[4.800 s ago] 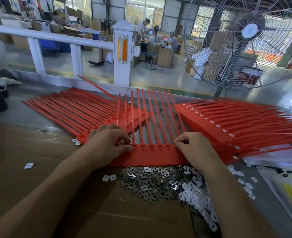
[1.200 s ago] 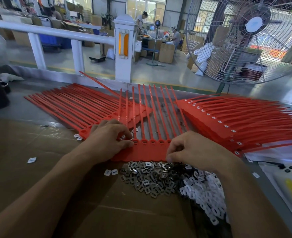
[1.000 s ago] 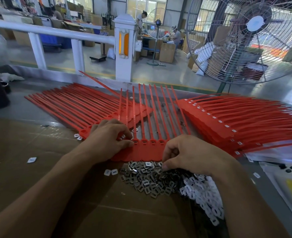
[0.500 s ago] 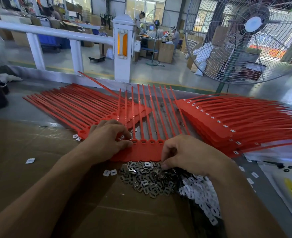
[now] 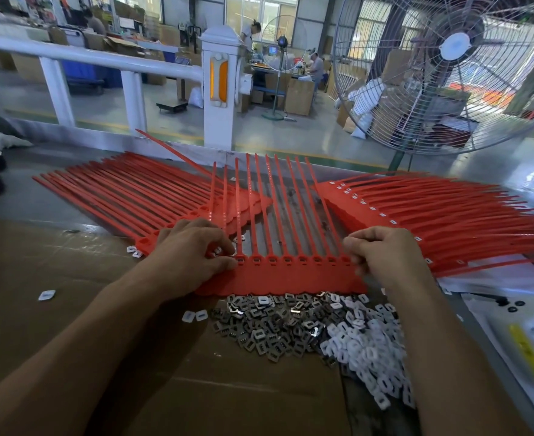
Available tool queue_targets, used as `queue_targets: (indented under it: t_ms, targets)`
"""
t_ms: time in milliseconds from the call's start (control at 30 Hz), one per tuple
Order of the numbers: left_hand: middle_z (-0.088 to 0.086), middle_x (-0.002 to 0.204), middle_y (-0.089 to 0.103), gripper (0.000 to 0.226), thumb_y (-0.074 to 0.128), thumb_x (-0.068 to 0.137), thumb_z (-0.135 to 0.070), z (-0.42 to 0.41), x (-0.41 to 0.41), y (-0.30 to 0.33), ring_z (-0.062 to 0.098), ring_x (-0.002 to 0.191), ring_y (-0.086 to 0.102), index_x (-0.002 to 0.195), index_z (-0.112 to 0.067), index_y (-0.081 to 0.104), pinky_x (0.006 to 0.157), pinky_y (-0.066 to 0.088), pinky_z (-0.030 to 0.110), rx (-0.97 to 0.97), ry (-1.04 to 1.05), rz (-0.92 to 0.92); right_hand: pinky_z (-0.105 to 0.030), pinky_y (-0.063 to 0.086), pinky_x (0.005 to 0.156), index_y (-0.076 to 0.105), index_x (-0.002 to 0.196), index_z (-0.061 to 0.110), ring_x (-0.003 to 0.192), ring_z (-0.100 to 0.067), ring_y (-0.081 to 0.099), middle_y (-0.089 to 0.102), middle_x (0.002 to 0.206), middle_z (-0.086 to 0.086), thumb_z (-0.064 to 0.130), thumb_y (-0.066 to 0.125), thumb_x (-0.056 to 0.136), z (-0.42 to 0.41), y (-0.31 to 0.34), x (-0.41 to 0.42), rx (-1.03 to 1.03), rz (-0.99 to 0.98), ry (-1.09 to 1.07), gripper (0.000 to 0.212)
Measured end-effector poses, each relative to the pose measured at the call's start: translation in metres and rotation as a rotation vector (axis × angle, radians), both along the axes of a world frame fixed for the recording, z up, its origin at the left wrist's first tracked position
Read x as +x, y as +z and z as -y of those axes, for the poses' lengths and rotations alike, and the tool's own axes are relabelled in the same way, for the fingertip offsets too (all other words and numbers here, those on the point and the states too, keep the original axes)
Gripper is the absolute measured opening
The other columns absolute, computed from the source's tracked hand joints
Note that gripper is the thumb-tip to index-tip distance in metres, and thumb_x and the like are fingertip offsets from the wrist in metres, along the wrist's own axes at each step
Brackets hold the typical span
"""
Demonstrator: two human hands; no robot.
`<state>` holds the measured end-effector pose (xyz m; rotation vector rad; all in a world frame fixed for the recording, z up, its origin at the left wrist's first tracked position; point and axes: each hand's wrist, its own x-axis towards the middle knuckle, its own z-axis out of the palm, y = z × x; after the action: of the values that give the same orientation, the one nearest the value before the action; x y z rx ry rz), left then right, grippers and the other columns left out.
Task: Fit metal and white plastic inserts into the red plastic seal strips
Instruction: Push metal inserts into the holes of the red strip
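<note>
Left hand (image 5: 193,250): fingers curled down over the left end of the red seal strip (image 5: 290,275), thumb and fingertips pressed at the leftmost sockets; a pinch on the strip is seen there, nothing else held. Right hand (image 5: 382,253): fingers curled tight at the strip's right end, tips at the last socket. Whether an insert is held between them cannot be told, as the fingertips are blurred.

The strip is laid flat on the surface, base plate toward the person, tails fanned away toward the rail. A row of square sockets is seen along the base between the two hands.

Just in front of the base plate, touching its near edge: a heap of metal inserts (image 5: 265,328), and to its right, merging with it, a heap of white plastic inserts (image 5: 372,360). A few loose white pieces are scattered to the left on the brown cardboard (image 5: 70,309) that covers the near surface.

Stack of red strips (image 5: 133,190) behind the left hand, partly under the worked strip's tails. A second stack (image 5: 432,221) to the right, white inserts visible in its sockets.

Beyond the surface: white railing (image 5: 218,89), large wire-guard fan (image 5: 448,67).
</note>
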<state>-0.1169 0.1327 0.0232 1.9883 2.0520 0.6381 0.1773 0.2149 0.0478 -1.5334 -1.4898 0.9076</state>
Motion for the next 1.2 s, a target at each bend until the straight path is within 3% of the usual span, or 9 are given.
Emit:
queue_targets:
  t_ms: [167,267,367,433,633,733,867,1200]
  targets:
    - [-0.017,0.141,0.046,0.028,0.066,0.087,-0.059,0.001,0.0,-0.001,0.013,0.136,0.03,0.112,-0.048,0.063,0.118,0.019,0.05,-0.004,0.003,0.001,-0.018,0.042,0.039,0.074,0.082,0.012,0.037,-0.007,0.056,0.066,0.051,0.003,0.01,0.074,0.092,-0.004,-0.011,0.004,-0.042,0.094,-0.075,0.01]
    - [-0.017,0.141,0.047,0.028,0.066,0.087,-0.059,0.001,0.0,-0.001,0.013,0.136,0.031,0.112,-0.048,0.064,0.117,0.019,0.049,0.001,0.001,0.001,-0.023,0.045,0.055,0.074,0.077,0.016,0.053,-0.009,0.059,0.066,0.061,0.004,0.018,0.074,0.092,-0.007,-0.016,0.0,0.014,0.281,-0.092,0.015]
    - [-0.017,0.142,0.047,0.029,0.066,0.087,-0.059,0.001,0.0,-0.002,0.013,0.137,0.03,0.114,-0.047,0.064,0.118,0.018,0.049,-0.001,0.002,-0.003,-0.02,0.038,0.055,0.074,0.075,0.021,0.065,-0.003,0.057,0.065,0.069,0.009,0.024,0.073,0.094,-0.008,-0.016,-0.003,0.035,0.382,-0.095,0.019]
    - [-0.017,0.141,0.047,0.029,0.066,0.087,-0.058,0.001,-0.001,-0.002,0.013,0.136,0.031,0.113,-0.047,0.064,0.118,0.018,0.049,0.001,0.002,-0.003,-0.024,0.04,0.056,0.077,0.073,0.018,0.065,-0.008,0.06,0.067,0.068,0.005,0.025,0.072,0.094,-0.007,-0.016,-0.004,0.015,0.407,-0.105,0.023]
    - [-0.018,0.139,0.047,0.029,0.066,0.087,-0.058,0.0,-0.001,-0.001,0.012,0.134,0.031,0.113,-0.047,0.065,0.118,0.019,0.05,0.001,-0.003,0.002,-0.043,0.056,0.068,0.076,0.074,0.005,0.068,-0.037,0.068,0.071,0.068,-0.016,0.023,0.068,0.091,-0.007,-0.016,-0.005,-0.027,0.424,-0.126,0.026]
    - [-0.018,0.139,0.047,0.029,0.065,0.087,-0.058,0.001,-0.001,-0.001,0.012,0.134,0.031,0.113,-0.047,0.064,0.118,0.019,0.05,-0.001,-0.005,-0.003,-0.041,0.054,0.066,0.074,0.067,0.009,0.063,-0.032,0.065,0.068,0.061,-0.01,0.025,0.07,0.092,-0.008,-0.017,-0.004,-0.049,0.411,-0.126,0.03]
    - [-0.017,0.14,0.047,0.029,0.065,0.088,-0.058,0.001,0.0,0.0,0.013,0.135,0.031,0.114,-0.047,0.064,0.118,0.019,0.051,-0.003,-0.004,-0.007,-0.038,0.055,0.07,0.073,0.065,0.016,0.067,-0.025,0.068,0.072,0.068,-0.005,0.027,0.073,0.093,-0.008,-0.018,-0.004,-0.057,0.353,-0.142,0.03]
    - [-0.017,0.14,0.047,0.028,0.066,0.087,-0.058,0.002,0.0,0.001,0.013,0.136,0.031,0.113,-0.047,0.064,0.118,0.019,0.051,-0.006,0.002,-0.002,-0.046,0.059,0.086,0.078,0.082,0.021,0.085,-0.024,0.071,0.076,0.083,-0.001,0.03,0.076,0.09,-0.005,-0.013,-0.006,-0.078,0.428,-0.133,0.012]
